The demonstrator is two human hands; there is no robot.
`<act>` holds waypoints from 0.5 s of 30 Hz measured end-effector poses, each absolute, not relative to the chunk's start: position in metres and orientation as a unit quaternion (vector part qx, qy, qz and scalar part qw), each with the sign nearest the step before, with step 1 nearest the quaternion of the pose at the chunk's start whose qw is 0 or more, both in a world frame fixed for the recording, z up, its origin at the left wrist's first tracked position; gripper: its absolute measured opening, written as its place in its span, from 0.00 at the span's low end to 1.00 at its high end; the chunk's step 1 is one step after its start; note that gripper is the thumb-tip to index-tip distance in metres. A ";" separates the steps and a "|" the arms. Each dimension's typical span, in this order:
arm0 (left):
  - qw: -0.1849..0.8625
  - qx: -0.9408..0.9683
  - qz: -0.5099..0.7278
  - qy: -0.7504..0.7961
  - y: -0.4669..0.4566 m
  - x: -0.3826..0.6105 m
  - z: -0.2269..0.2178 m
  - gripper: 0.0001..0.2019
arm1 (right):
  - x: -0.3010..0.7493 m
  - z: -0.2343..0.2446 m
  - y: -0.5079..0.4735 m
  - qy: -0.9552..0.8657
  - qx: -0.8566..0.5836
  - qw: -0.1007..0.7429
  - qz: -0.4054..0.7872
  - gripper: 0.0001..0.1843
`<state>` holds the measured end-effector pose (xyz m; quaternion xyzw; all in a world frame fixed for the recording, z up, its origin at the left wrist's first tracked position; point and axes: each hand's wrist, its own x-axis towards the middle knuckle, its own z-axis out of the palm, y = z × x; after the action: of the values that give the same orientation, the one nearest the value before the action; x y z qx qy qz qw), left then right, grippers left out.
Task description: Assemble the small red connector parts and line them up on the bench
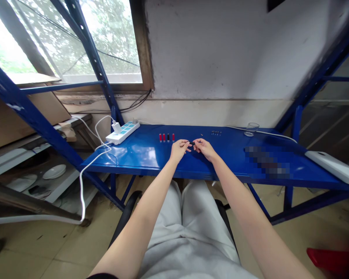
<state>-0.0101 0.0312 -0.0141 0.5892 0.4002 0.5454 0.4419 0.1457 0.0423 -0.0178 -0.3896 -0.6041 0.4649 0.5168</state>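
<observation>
Close together over the blue table, my two hands meet at a small black cylinder (192,143). My left hand (180,149) is closed in a pinch at its left end. The fingers of my right hand (203,147) pinch its right end; fingertips hide part of it. Just left of my hands, several small tubes stand upright in a row. Most have red caps, such as the red-capped tube (163,137), and one is a black-capped tube (168,137). Beyond my right hand lie several tiny metallic pieces (216,133), too small to name.
The blue table (133,157) carries a white power strip (122,132) with a plugged-in charger at the left. A clear glass (251,129) stands at the back right. A blurred dark object (267,162) and a white device (334,166) lie right. Blue frame posts flank both sides.
</observation>
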 end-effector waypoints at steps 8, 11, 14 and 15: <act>0.352 0.594 0.596 0.410 0.032 -0.013 -0.016 0.12 | 0.136 -0.014 0.038 -0.668 -0.399 0.464 0.424 0.21; 0.339 0.591 0.598 0.422 0.033 -0.013 -0.016 0.12 | 0.130 -0.014 0.042 -0.701 -0.403 0.448 0.382 0.19; 0.297 0.589 0.608 0.442 0.034 -0.013 -0.016 0.10 | 0.124 -0.012 0.047 -0.739 -0.417 0.439 0.295 0.16; 0.282 0.585 0.613 0.449 0.034 -0.014 -0.015 0.09 | 0.121 -0.011 0.050 -0.746 -0.425 0.437 0.269 0.16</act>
<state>-0.0139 0.0341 -0.0155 0.5854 0.4489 0.6133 0.2822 0.1212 0.0497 -0.0107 -0.4248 -0.7460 0.2692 0.4365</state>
